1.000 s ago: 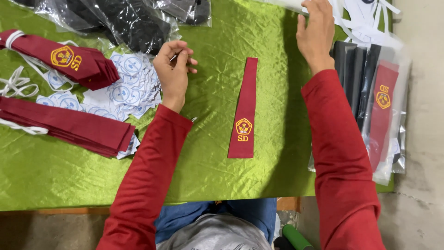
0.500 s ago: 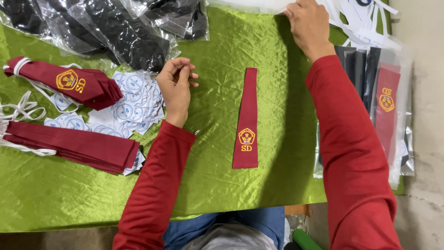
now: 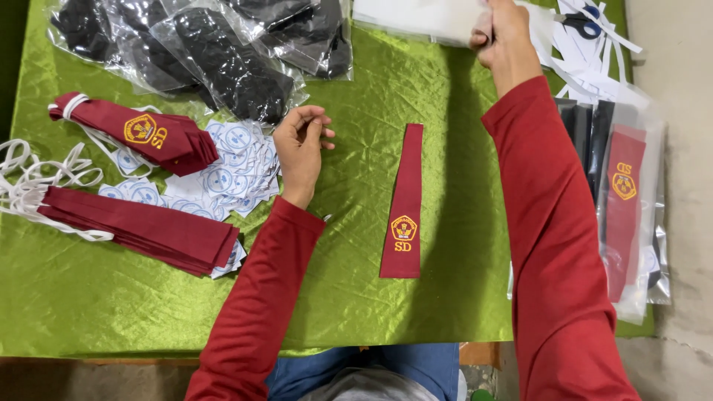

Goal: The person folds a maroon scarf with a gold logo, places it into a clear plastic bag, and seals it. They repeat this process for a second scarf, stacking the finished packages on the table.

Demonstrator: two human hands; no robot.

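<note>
Hands apart: left hand (image 3: 301, 148), right hand (image 3: 506, 41); maroon tie (image 3: 403, 202) flat between.

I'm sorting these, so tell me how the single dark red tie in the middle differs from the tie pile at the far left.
The single tie lies alone, flat and straight on the green cloth; the left pile is several ties stacked, lying slantwise. The single tie shows a yellow emblem near its wide end; the pile shows none. White loops sit at the pile's end, none by the single tie. Both are dark red.

Both hands (image 3: 301, 148) (image 3: 509, 41) curled, well apart
</note>
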